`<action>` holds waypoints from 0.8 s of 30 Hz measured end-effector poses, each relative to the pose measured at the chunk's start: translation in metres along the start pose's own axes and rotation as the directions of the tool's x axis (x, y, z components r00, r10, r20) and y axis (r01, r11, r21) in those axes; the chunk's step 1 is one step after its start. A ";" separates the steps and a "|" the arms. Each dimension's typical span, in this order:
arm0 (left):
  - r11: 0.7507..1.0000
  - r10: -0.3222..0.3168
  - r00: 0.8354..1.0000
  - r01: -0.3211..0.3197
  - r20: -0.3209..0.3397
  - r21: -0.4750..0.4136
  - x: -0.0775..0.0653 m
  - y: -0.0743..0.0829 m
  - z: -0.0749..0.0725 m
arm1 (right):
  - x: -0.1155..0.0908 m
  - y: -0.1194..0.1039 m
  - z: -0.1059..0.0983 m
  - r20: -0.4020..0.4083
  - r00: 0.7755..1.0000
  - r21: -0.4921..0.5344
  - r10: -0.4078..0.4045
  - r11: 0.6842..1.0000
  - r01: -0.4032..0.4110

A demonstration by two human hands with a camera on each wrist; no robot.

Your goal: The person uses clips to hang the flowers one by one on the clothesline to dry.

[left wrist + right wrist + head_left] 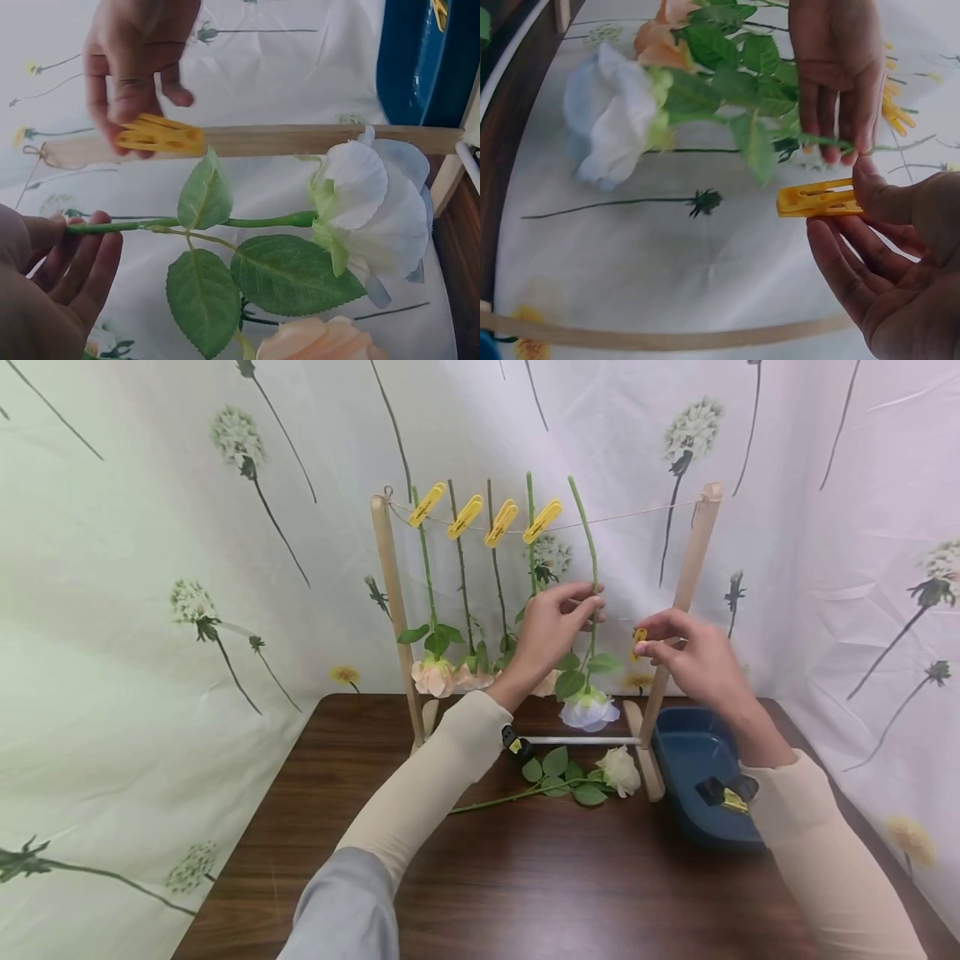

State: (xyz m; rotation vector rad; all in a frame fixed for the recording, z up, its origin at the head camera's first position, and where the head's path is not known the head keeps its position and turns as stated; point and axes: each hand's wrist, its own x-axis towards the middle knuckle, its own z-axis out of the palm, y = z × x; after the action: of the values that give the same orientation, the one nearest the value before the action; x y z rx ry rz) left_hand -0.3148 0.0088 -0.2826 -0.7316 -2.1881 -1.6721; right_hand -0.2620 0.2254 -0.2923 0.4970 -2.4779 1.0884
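Note:
My left hand [553, 625] pinches the green stem of a white rose [589, 708], which hangs bloom down with its stem top reaching above the string [637, 513]. Between the thumb and fingers of my right hand [693, 653] is a yellow clothespin [160, 136], held to the right of that stem. Left of my left hand, several roses, peach blooms [433, 677] among them, hang upside down from the string by yellow clothespins [501, 523]. The right wrist view shows the white rose's leaves [751, 146] beside my left fingers.
The string runs between two wooden posts [693, 547] of a rack. Another white rose [619, 772] lies on the brown table [525, 877] before it. A blue basin [678, 802] with yellow clothespins inside stands at the right, under my right forearm.

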 end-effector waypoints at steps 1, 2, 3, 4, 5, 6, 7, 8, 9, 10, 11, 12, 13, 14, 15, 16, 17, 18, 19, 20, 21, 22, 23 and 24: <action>1.000 -0.009 1.000 0.009 -0.003 0.000 0.002 0.000 0.000 | 0.002 -0.003 0.000 -0.017 1.000 0.003 -0.012 1.000 0.013; 1.000 -0.017 1.000 0.017 -0.007 -0.002 0.003 0.000 0.001 | 0.004 -0.006 0.001 -0.037 0.999 0.007 -0.029 1.000 0.029; 1.000 -0.027 1.000 0.027 -0.012 0.000 0.005 -0.001 0.001 | 0.007 -0.009 0.001 -0.059 0.997 0.006 -0.050 0.999 0.050; 0.999 -0.033 0.999 0.033 -0.014 -0.005 0.006 -0.001 0.001 | 0.010 -0.011 0.001 -0.082 0.995 0.012 -0.064 0.998 0.065; 0.999 -0.039 0.999 0.039 -0.017 -0.009 0.008 -0.001 0.001 | 0.013 -0.015 0.001 -0.104 0.992 0.018 -0.075 0.997 0.078; 0.999 -0.040 0.999 0.040 -0.020 -0.010 0.009 -0.002 0.001 | 0.017 -0.018 0.000 -0.122 0.989 0.032 -0.079 0.996 0.083; 0.999 -0.039 0.999 0.039 -0.025 -0.010 0.010 -0.002 0.001 | 0.020 -0.022 0.000 -0.139 0.987 0.043 -0.081 0.995 0.088; 0.999 -0.038 0.999 0.038 -0.028 -0.011 0.011 -0.002 0.001 | 0.024 -0.025 -0.001 -0.155 0.985 0.060 -0.081 0.994 0.092; 0.999 -0.040 0.999 0.040 -0.031 -0.010 0.012 -0.002 0.001 | 0.028 -0.030 -0.002 -0.170 0.982 0.079 -0.082 0.992 0.097; 0.999 -0.041 0.999 0.040 -0.033 -0.012 0.013 -0.001 0.000 | 0.032 -0.034 -0.002 -0.183 0.980 0.106 -0.080 0.989 0.100; 0.999 -0.043 0.998 0.043 -0.035 -0.010 0.013 -0.001 0.000 | 0.036 -0.038 -0.004 -0.197 0.977 0.129 -0.079 0.986 0.105; 0.999 -0.042 0.998 0.041 -0.037 -0.010 0.014 -0.001 0.000 | 0.041 -0.042 -0.005 -0.211 0.974 0.154 -0.079 0.982 0.113; 0.999 -0.045 0.998 0.045 -0.038 -0.012 0.014 0.000 0.000 | 0.045 -0.046 -0.006 -0.221 0.972 0.181 -0.079 0.976 0.121; 0.999 -0.049 0.998 0.049 -0.038 -0.013 0.014 0.000 0.000 | 0.050 -0.051 -0.008 -0.230 0.970 0.209 -0.079 0.969 0.129; 0.998 -0.055 0.998 0.054 -0.036 -0.012 0.015 0.000 0.000 | 0.055 -0.055 -0.010 -0.239 0.968 0.232 -0.076 0.964 0.133; 0.998 -0.058 0.998 0.058 -0.035 -0.011 0.015 0.001 0.000 | 0.059 -0.059 -0.012 -0.248 0.966 0.253 -0.072 0.958 0.136; 0.998 -0.058 0.998 0.058 -0.035 -0.012 0.015 0.001 0.001 | 0.064 -0.063 -0.014 -0.256 0.964 0.268 -0.069 0.953 0.139; 0.998 -0.056 0.998 0.056 -0.033 -0.012 0.015 0.001 0.001 | 0.069 -0.067 -0.015 -0.263 0.963 0.283 -0.067 0.948 0.143; 0.998 -0.057 0.998 0.057 -0.032 -0.009 0.015 0.002 0.001 | 0.073 -0.070 -0.017 -0.269 0.961 0.294 -0.064 0.945 0.145; 0.998 -0.057 0.998 0.057 -0.032 -0.007 0.015 0.002 0.001 | 0.077 -0.074 -0.018 -0.277 0.959 0.300 -0.062 0.942 0.148; 0.998 -0.058 0.998 0.058 -0.033 -0.004 0.015 0.002 0.002 | 0.082 -0.077 -0.019 -0.284 0.957 0.307 -0.059 0.940 0.149; 0.998 -0.057 0.998 0.057 -0.034 -0.003 0.015 0.002 0.002 | 0.086 -0.079 -0.020 -0.291 0.955 0.310 -0.058 0.938 0.152; 0.999 -0.054 0.998 0.054 -0.034 -0.004 0.015 0.003 0.002 | 0.090 -0.082 -0.021 -0.299 0.952 0.313 -0.058 0.937 0.156; 0.999 -0.052 0.998 0.052 -0.035 -0.005 0.016 0.003 0.002 | 0.094 -0.084 -0.022 -0.306 0.950 0.317 -0.057 0.935 0.158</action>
State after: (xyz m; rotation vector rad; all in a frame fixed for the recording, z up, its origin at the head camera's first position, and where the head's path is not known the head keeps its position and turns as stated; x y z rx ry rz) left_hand -0.3262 0.0149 -0.2730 -0.6469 -2.1984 -1.7011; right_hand -0.2993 0.1734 -0.1818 0.5212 -1.9922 1.4378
